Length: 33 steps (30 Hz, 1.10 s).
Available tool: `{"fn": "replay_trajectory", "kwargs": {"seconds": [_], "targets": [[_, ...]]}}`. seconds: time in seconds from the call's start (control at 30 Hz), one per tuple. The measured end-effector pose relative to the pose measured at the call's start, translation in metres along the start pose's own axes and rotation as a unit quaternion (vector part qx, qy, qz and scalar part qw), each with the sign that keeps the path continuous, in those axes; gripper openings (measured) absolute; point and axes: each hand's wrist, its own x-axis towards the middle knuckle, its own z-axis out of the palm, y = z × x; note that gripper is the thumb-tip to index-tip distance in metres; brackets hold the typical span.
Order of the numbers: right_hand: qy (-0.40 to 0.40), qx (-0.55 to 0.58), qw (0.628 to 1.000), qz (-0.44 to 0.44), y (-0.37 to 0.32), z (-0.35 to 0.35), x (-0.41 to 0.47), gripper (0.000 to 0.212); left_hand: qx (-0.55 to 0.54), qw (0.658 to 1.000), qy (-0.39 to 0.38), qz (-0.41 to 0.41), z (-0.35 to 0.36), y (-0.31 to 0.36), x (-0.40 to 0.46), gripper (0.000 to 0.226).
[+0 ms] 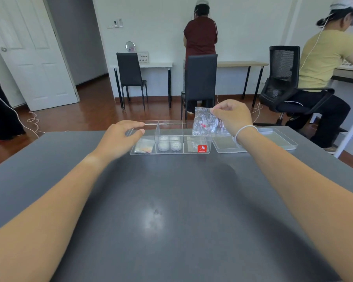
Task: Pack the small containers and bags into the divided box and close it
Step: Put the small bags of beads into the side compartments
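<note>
A clear divided box (170,153) with a red sticker stands at the far side of the dark table. Its left compartment holds a small bag (144,148) of pale bits. The middle one holds several round clear containers (170,144). A flat bag (194,146) lies in the right compartment. My right hand (231,117) pinches a clear bag (206,124) with grey and red contents by its top corner, hanging above the right compartment. My left hand (120,137) hovers by the box's left end, fingers apart, holding nothing.
The clear lid (255,147) lies flat to the right of the box. The dark table (171,210) stretches toward me. Black chairs (200,82) stand beyond the table. Three other people are in the room, one seated at the right.
</note>
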Motion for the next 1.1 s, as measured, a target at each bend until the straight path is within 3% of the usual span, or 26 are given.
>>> {"fn": "replay_trajectory", "kwargs": {"seconds": [0.17, 0.53, 0.7, 1.1], "targets": [[0.009, -0.034, 0.999, 0.018, 0.001, 0.008, 0.010, 0.009, -0.005, 1.000, 0.000, -0.013, 0.001, -0.005, -0.003, 0.029], [-0.011, -0.080, 0.995, 0.063, -0.001, 0.028, 0.024, 0.028, 0.021, 1.000, 0.011, -0.014, -0.001, -0.013, -0.006, 0.037], [-0.023, -0.117, 0.990, 0.078, -0.004, 0.037, 0.024, 0.015, 0.015, 1.000, 0.012, -0.021, 0.001, -0.017, -0.004, 0.039], [-0.094, -0.204, 0.973, 0.060, 0.005, 0.048, 0.016, 0.019, 0.004, 1.000, 0.012, -0.027, 0.002, -0.019, -0.004, 0.041]]}}
